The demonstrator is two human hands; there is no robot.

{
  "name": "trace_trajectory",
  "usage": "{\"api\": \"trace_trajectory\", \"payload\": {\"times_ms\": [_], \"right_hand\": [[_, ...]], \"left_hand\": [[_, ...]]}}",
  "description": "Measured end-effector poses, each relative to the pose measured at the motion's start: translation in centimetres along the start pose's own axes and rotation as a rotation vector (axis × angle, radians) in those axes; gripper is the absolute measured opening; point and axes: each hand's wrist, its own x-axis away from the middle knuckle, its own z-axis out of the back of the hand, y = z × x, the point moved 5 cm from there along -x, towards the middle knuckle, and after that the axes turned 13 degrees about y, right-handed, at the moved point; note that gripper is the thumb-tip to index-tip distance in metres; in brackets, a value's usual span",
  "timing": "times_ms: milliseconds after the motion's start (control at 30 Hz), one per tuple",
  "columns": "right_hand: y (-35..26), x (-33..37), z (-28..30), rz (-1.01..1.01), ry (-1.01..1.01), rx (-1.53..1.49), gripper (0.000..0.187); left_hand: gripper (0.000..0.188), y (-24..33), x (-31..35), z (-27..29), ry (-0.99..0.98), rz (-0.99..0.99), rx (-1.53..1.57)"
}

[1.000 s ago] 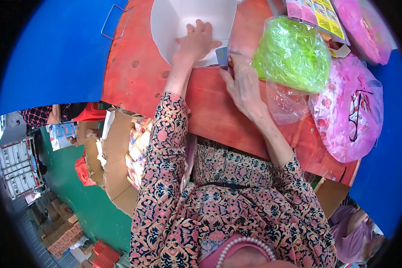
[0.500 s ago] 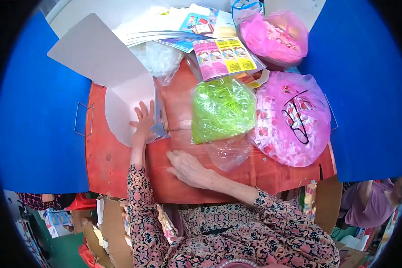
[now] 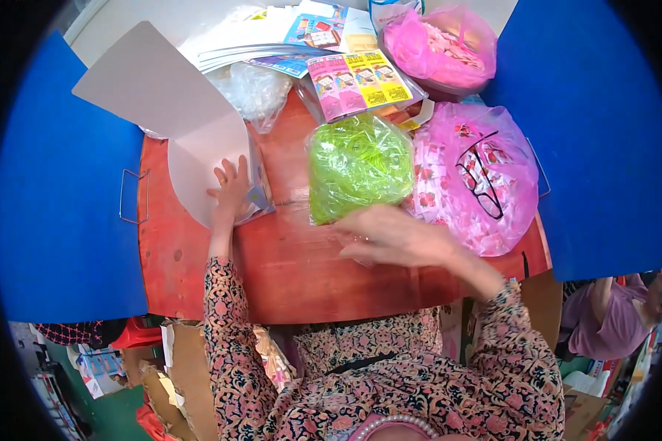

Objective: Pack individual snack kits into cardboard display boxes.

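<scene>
Head view shows the right hand (image 3: 390,237) lying open at the near edge of the green shred bag (image 3: 357,165), the left hand (image 3: 232,187) flat on the white card (image 3: 198,158) further left.

Your left hand (image 3: 232,187) lies flat, fingers spread, arm stretched forward, while your right hand (image 3: 390,235) reaches across palm-down, fingers loosely extended.
</scene>
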Motion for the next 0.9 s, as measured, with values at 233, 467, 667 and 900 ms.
{"api": "trace_trajectory", "payload": {"times_ms": [233, 467, 667, 900], "right_hand": [[6.6, -3.0, 10.8, -0.211, 0.316, 0.338, 0.026], [11.5, -8.4, 13.8, -0.16, 0.369, 0.518, 0.026], [10.7, -9.7, 12.4, -0.092, 0.291, 0.544, 0.024], [8.6, -7.0, 12.6, 0.025, 0.272, 0.567, 0.024]], "left_hand": [[0.083, 2.3, 0.6, 3.7, 0.017, 0.139, 0.312], [0.103, 0.9, 0.5, 2.3, -0.049, 0.18, 0.288], [0.093, 1.7, 0.7, 3.6, -0.005, 0.165, 0.325], [0.091, 2.0, 0.1, 2.9, -0.13, 0.117, 0.119]]}}
